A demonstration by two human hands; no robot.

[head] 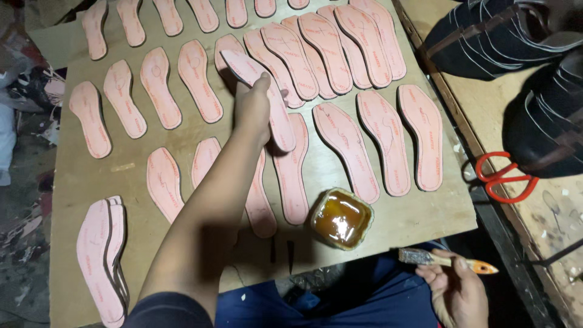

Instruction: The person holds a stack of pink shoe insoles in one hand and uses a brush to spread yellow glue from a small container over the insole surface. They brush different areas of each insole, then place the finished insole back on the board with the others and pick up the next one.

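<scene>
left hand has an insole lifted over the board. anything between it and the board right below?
Yes. The left hand holds a pink insole above the brown board, and directly below it other pink insoles already lie flat, so no bare board shows there. The right hand with its brush is off to the side.

Warm overhead light, sharp focus; dark arm shadow; murky corners, slight edge distortion

Pink insoles (345,146): about thirty
Glue tub (342,218): one
Brush (446,261): one
Red scissors (503,177): one
</scene>
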